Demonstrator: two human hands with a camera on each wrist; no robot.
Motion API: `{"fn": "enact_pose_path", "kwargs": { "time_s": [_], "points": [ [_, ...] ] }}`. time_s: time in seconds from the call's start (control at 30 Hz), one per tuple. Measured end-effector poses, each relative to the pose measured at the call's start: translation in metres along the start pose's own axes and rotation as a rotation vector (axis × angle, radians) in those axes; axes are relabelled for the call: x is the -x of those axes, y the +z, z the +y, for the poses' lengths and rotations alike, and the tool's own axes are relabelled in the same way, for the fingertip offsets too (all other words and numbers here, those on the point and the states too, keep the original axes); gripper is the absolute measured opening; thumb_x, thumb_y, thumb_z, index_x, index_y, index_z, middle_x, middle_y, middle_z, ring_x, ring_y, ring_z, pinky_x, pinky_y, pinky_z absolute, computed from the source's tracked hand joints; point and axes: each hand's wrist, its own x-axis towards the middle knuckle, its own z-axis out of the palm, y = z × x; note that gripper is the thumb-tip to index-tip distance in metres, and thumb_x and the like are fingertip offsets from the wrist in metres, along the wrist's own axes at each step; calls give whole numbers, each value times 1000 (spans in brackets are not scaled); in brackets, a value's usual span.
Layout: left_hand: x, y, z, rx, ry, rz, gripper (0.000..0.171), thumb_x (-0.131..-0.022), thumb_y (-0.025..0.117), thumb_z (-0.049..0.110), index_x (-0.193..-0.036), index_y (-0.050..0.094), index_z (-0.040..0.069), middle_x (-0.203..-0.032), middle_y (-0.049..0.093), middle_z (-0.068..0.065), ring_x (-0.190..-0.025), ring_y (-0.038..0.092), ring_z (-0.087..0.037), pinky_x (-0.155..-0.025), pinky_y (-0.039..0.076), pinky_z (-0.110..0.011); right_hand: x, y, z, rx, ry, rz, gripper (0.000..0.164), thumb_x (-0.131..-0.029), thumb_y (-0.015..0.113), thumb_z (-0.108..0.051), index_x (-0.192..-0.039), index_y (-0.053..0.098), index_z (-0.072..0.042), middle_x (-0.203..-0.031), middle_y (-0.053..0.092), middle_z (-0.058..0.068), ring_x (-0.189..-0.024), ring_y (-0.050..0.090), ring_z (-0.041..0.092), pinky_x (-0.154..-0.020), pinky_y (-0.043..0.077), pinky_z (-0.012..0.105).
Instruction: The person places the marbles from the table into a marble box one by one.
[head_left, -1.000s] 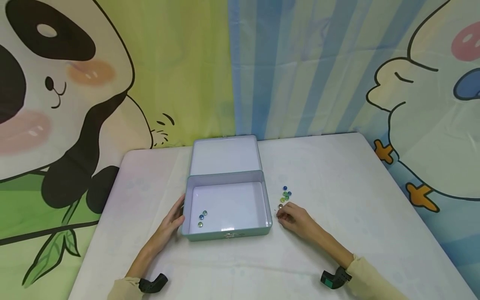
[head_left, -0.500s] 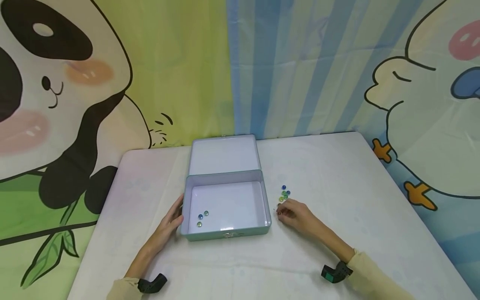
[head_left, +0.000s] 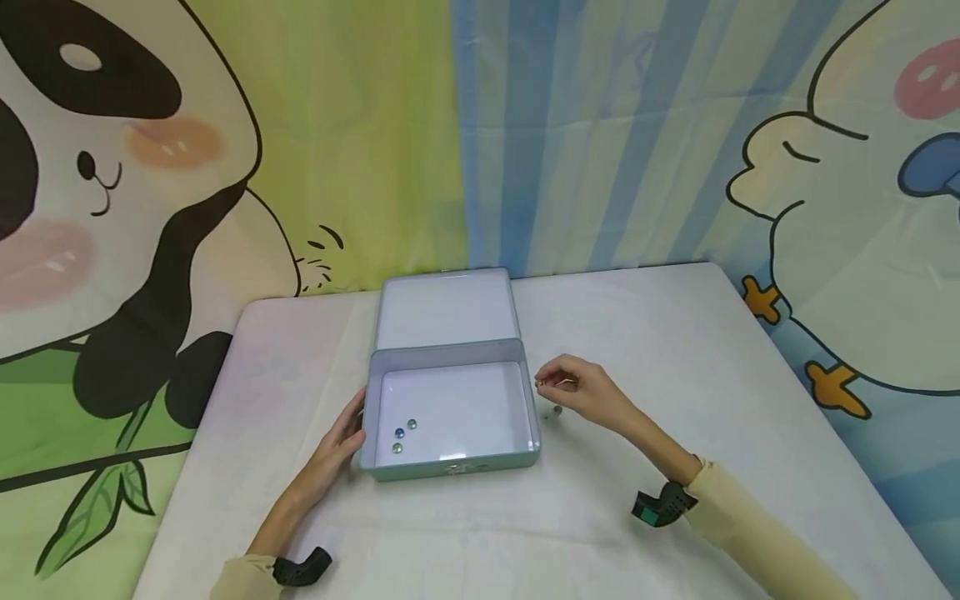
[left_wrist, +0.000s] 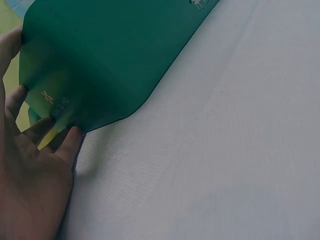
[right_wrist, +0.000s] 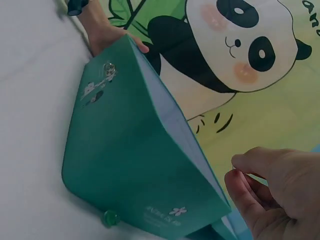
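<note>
1. Green tin box (head_left: 495, 461): on worktop (head_left: 465, 542); long axis left to right, clasp (head_left: 457, 469) on near side, lid (head_left: 446, 308) opened away.
2. Three marbles (head_left: 400, 433): inside, near left.
3. Left hand (head_left: 337, 444): grip wide, fingers against left wall.
4. Right hand (head_left: 591, 393): grip narrow, pinching mostly hidden marble (head_left: 538, 384) beside right wall.
5. Loose marble (head_left: 557, 410): on worktop, right of box.

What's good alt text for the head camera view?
A person's right hand pinches a small object beside an open box on a white table, while the left hand touches the box's left side. Three marbles lie inside; another marble is on the table near the right hand. A cartoon panda decorates the backdrop.
</note>
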Motion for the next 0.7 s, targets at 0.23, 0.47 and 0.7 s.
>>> {"fn": "enact_pose_path", "kwargs": {
  "time_s": [0.23, 0.47, 0.7],
  "points": [
    [0, -3, 2, 7, 24, -10, 62, -103, 38, 13, -157, 10, 28, -164, 6, -15, -148, 3, -47, -101, 24, -4, -40, 24, -30, 18, -137, -138, 14, -90, 67, -8, -103, 67, -6, -100, 68, 9, -91, 64, 16, -79, 56, 22],
    [-1, -2, 1, 8, -1, 1, 63, -103, 39, 15, -157, 9, 28, -165, 4, -13, -149, 2, -46, -119, 19, -41, -88, 59, -47, 124, -172, -337, 11, -91, 66, -11, -102, 67, -7, -100, 71, 6, -90, 66, 11, -80, 53, 16],
    [0, 0, 1, 40, -7, -5, 63, -103, 38, 14, -157, 9, 27, -164, 3, -16, -148, 1, -48, -110, 9, -71, -131, 97, -59, 193, -208, -529, 9, -91, 66, -11, -99, 67, -8, -99, 71, 4, -92, 66, 10, -81, 51, 14]
  ]
}}
